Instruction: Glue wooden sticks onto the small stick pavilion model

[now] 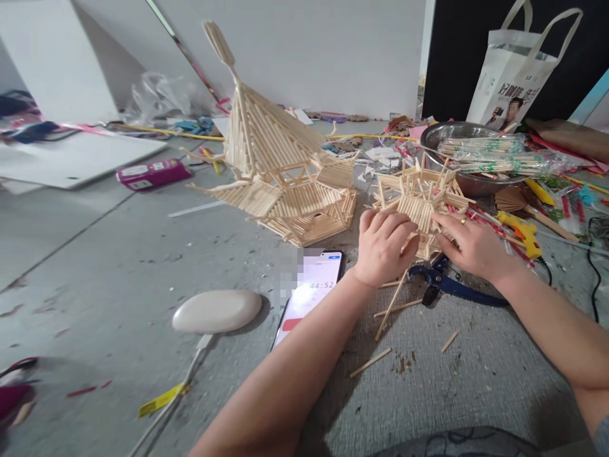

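Note:
A small model built of thin wooden sticks (413,208) stands on the floor ahead of me. At its near left side, my left hand (386,246) is closed with fingers curled toward the thumb; what the fingertips hold is hidden. A loose stick (391,309) slants down from below that hand, and I cannot tell if it is held. My right hand (469,244), with a ring, has its fingers bent against the model's right side, gripping it. Blue-handled cutters (457,287) lie under the right hand. Left of the small model stands a larger pointed-roof stick model (290,197).
A phone (316,285) and a pale oval device (216,311) with a cable lie left of my forearm. At right are a yellow glue gun (521,233), a metal bowl (431,136) with bagged sticks and a white bag (509,79). Scraps line the wall.

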### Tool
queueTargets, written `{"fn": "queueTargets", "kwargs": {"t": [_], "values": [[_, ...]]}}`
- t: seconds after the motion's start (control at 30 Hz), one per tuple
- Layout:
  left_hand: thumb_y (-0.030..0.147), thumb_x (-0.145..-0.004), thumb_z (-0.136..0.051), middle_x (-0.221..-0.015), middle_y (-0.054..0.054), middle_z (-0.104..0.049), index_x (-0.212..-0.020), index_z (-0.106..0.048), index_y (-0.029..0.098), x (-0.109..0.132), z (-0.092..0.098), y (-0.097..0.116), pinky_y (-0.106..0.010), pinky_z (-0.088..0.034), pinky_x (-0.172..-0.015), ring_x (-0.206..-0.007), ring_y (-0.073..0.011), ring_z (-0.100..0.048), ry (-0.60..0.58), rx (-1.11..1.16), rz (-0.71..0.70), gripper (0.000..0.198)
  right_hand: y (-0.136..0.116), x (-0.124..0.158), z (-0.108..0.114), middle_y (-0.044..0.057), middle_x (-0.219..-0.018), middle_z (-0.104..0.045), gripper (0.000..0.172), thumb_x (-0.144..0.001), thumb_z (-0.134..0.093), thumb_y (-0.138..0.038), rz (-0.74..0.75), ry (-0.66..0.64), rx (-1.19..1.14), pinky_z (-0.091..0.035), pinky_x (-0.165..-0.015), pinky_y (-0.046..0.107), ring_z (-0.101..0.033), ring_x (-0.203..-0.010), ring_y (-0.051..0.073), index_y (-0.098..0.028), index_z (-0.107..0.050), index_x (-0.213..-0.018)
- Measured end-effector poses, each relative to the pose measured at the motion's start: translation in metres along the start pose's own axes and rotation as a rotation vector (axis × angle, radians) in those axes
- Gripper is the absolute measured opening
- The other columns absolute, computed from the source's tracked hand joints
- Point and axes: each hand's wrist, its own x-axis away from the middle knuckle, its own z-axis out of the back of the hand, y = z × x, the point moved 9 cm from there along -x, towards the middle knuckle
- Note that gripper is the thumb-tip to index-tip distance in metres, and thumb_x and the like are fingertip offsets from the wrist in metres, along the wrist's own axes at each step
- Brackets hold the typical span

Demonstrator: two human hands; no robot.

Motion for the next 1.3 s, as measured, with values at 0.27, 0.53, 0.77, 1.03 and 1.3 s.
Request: {"fn": "queueTargets", "kwargs": {"t": [0.27, 0.53, 0.77, 1.03, 1.3], "values": [[0.018, -0.077, -0.053, -0.093, -0.001, -0.069, -0.087, -0.062, 0.023, 0.005, 0.0, 0.004, -0.038, -0.034, -0.088, -0.092, -0.0184, -0.06, 0.007, -0.035, -0.074, 0.015, -0.006, 0.01, 0.014, 0.005, -0.087, -0.064, 0.008, -0.081, -0.055, -0.019, 0.048, 0.217, -0.019, -0.049, -0.067, 0.027, -0.06, -0.079, 0.016, -0.019, -0.059, -0.087], [0.016, -0.075, -0.053, -0.093, -0.003, -0.07, -0.092, -0.063, 0.02, 0.007, 0.0, 0.009, -0.035, -0.04, -0.082, -0.088, -0.0189, -0.061, 0.015, -0.013, -0.134, 0.02, -0.005, 0.01, 0.008, 0.006, -0.09, -0.066, 0.012, -0.082, -0.055, -0.021, 0.0, 0.239, -0.06, -0.05, -0.069, 0.027, -0.062, -0.082, 0.016, -0.019, -0.058, -0.093], [0.016, -0.074, -0.054, -0.089, -0.004, -0.068, -0.088, -0.06, 0.021, 0.005, 0.009, -0.008, -0.037, -0.04, -0.081, -0.09, -0.0201, -0.059, 0.086, -0.024, 0.006, 0.017, 0.002, 0.012, 0.003, 0.009, -0.094, -0.066, 0.02, -0.081, -0.057, -0.023, -0.036, 0.223, -0.092, -0.052, -0.075, 0.031, -0.062, -0.089, 0.019, -0.016, -0.057, -0.1], [0.012, -0.072, -0.051, -0.094, -0.004, -0.066, -0.091, -0.063, 0.024, 0.005, 0.01, 0.003, -0.037, -0.041, -0.079, -0.093, -0.021, -0.057, 0.094, -0.065, -0.054, 0.025, 0.005, 0.016, -0.001, 0.009, -0.1, -0.066, 0.022, -0.085, -0.049, -0.023, -0.079, 0.169, -0.137, -0.051, -0.081, 0.034, -0.062, -0.093, 0.019, -0.018, -0.059, -0.104], [0.02, -0.074, -0.055, -0.096, -0.006, -0.065, -0.094, -0.061, 0.022, 0.005, 0.001, 0.01, -0.038, -0.04, -0.082, -0.096, -0.0235, -0.056, 0.01, -0.027, -0.076, 0.021, 0.009, 0.016, -0.002, 0.009, -0.099, -0.067, 0.022, -0.087, -0.045, -0.022, -0.132, 0.154, -0.195, -0.052, -0.079, 0.032, -0.063, -0.091, 0.018, -0.018, -0.059, -0.104]]}}
